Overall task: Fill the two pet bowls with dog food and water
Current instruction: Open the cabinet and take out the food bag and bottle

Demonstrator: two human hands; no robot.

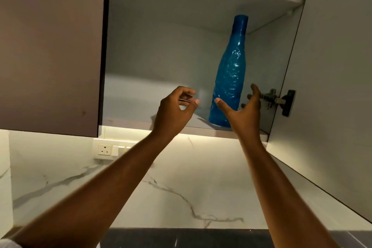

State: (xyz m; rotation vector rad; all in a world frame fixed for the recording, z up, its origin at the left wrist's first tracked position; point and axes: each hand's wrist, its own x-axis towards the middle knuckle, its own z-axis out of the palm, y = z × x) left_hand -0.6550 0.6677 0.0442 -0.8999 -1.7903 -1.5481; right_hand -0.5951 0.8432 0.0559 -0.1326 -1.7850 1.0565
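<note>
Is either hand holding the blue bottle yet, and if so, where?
No. The right hand is open beside the bottle, near its base. The left hand pinches something small and thin, unidentifiable.

Head view, upward into nearby cabinet (181,50)

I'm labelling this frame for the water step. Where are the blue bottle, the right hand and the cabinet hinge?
blue bottle (229,74): head view, middle of its ribbed body.
right hand (244,109): head view, open palm beside the bottle's base.
cabinet hinge (270,97): head view, metal arm on the open door.
</note>
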